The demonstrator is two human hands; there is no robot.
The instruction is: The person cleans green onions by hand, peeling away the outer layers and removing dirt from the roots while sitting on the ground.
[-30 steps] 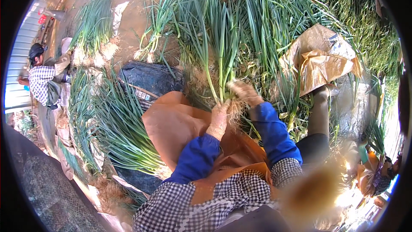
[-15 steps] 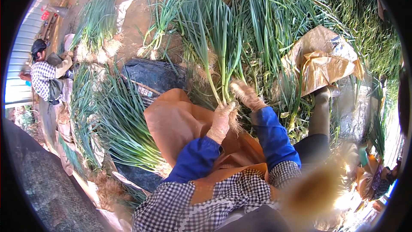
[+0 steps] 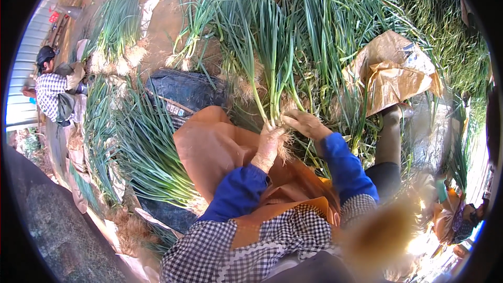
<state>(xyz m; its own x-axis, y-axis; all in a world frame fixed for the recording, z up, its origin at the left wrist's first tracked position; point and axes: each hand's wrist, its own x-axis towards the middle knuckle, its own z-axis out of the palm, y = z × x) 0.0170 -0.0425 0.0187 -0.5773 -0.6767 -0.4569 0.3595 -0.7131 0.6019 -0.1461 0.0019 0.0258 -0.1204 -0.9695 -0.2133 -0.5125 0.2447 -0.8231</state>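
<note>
My left hand (image 3: 269,147) is wrapped round the lower stems of a small bunch of green onions (image 3: 273,86). Their long leaves point away from me, and pale stringy roots (image 3: 284,149) hang out beside the hand. Close against the right side of these stem bases is my right hand (image 3: 306,124), its fingers bent together and pointing left. Whatever lies between those fingers is hidden. Just beyond it, another onion stalk (image 3: 296,100) leans down toward the knuckles. A brown apron (image 3: 215,141) covers my lap under both hands.
A large heap of green onions (image 3: 335,36) lies ahead. Bundled onions (image 3: 152,152) rest at left by a dark plastic sheet (image 3: 191,91). A tan sack (image 3: 395,76) sits at right, near my boot (image 3: 389,136). One person (image 3: 52,91) sits far left, another (image 3: 458,220) far right.
My right hand has shifted slightly down and right, its fingers now against the stem bases by my left hand. The left hand keeps its hold and has hardly moved.
</note>
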